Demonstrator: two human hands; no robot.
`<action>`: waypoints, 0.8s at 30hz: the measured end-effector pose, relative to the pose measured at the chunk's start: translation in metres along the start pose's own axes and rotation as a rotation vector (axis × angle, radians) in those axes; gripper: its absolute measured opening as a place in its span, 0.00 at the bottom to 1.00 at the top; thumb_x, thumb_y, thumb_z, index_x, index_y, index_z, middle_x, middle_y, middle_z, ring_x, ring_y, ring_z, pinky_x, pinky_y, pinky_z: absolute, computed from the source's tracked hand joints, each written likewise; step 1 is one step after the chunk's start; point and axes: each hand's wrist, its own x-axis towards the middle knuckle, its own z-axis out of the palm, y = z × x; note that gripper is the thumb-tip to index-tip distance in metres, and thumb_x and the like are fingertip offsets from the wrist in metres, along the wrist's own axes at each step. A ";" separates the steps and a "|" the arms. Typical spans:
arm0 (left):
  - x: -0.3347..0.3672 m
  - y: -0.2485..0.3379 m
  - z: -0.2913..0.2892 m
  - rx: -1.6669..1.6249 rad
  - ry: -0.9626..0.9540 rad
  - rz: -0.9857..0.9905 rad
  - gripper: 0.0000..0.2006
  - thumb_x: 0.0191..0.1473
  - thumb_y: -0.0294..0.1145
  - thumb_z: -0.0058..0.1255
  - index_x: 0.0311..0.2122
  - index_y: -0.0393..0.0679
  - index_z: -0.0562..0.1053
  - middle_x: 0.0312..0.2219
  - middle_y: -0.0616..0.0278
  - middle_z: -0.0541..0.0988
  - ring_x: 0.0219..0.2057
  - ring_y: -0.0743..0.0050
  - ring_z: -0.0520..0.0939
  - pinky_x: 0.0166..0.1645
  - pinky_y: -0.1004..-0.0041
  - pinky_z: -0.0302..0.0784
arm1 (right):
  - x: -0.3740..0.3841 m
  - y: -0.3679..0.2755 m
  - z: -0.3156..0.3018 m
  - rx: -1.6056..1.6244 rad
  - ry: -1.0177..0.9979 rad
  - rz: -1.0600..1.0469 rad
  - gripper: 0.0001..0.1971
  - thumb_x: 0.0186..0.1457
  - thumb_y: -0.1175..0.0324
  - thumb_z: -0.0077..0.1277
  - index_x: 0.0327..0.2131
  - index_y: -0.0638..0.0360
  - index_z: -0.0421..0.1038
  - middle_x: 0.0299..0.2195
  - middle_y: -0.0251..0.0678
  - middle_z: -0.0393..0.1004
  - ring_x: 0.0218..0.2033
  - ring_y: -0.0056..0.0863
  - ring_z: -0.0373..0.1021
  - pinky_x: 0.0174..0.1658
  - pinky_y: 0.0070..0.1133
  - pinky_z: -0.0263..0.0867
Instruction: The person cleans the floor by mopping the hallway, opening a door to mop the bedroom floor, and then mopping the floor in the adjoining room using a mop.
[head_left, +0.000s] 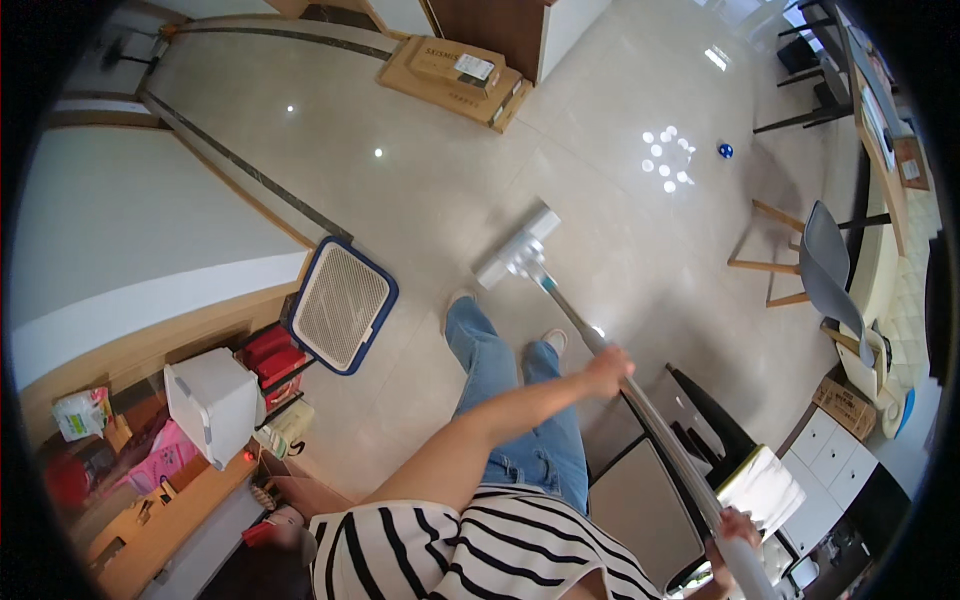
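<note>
A stick vacuum cleaner (655, 425) slants across the view, from the lower right up to its wide pale floor head (518, 247). That head rests on the glossy tiles ahead of my feet and looks slightly blurred. My left hand (608, 371) is wrapped round the middle of the grey tube, its arm reaching across my body. Farther back on the same vacuum, my right hand (737, 530) is closed round the upper part near the lower edge. The tube's back end runs out of the picture.
Flat cardboard boxes (455, 80) lie far ahead by a brown cabinet. A blue-rimmed grid tray (345, 305) and a white bin (212, 405) stand at left. At right are a small blue ball (725, 151), a grey chair (822, 255) and a table; a black-framed chair (650, 500) stands close by the tube.
</note>
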 end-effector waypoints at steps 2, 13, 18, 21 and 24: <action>-0.007 0.036 0.058 -0.057 -0.155 0.039 0.07 0.29 0.25 0.50 0.20 0.45 0.65 0.23 0.58 0.66 0.32 0.57 0.66 0.34 0.64 0.64 | -0.044 0.036 -0.013 -0.049 0.040 0.126 0.15 0.22 0.71 0.52 0.22 0.61 0.63 0.25 0.38 0.67 0.25 0.32 0.63 0.34 0.26 0.58; -0.055 0.041 -0.008 -0.086 -0.045 -0.050 0.06 0.30 0.24 0.46 0.20 0.46 0.66 0.22 0.60 0.69 0.31 0.59 0.69 0.29 0.65 0.66 | -0.029 0.025 0.020 0.405 0.184 -0.333 0.09 0.37 0.77 0.46 0.17 0.59 0.54 0.16 0.38 0.64 0.20 0.27 0.63 0.40 0.30 0.61; -0.116 -0.094 -0.128 0.227 0.098 -0.374 0.06 0.32 0.24 0.45 0.22 0.45 0.68 0.25 0.54 0.69 0.31 0.56 0.69 0.32 0.64 0.67 | 0.051 -0.084 0.127 0.477 -0.091 -0.207 0.12 0.29 0.72 0.50 0.24 0.62 0.62 0.32 0.42 0.67 0.33 0.31 0.64 0.38 0.24 0.61; -0.145 -0.180 -0.196 0.334 0.333 -0.369 0.02 0.31 0.25 0.42 0.17 0.43 0.66 0.24 0.53 0.67 0.32 0.56 0.69 0.35 0.65 0.65 | 0.106 -0.138 0.210 0.696 -0.120 -0.602 0.13 0.29 0.78 0.49 0.25 0.60 0.62 0.30 0.38 0.67 0.35 0.31 0.63 0.42 0.26 0.57; -0.174 -0.232 -0.242 0.400 0.472 -0.592 0.05 0.39 0.28 0.38 0.21 0.47 0.68 0.30 0.59 0.67 0.34 0.61 0.69 0.34 0.67 0.66 | 0.134 -0.194 0.260 0.926 -0.267 -0.596 0.14 0.30 0.85 0.45 0.25 0.58 0.61 0.28 0.36 0.65 0.38 0.33 0.62 0.44 0.27 0.54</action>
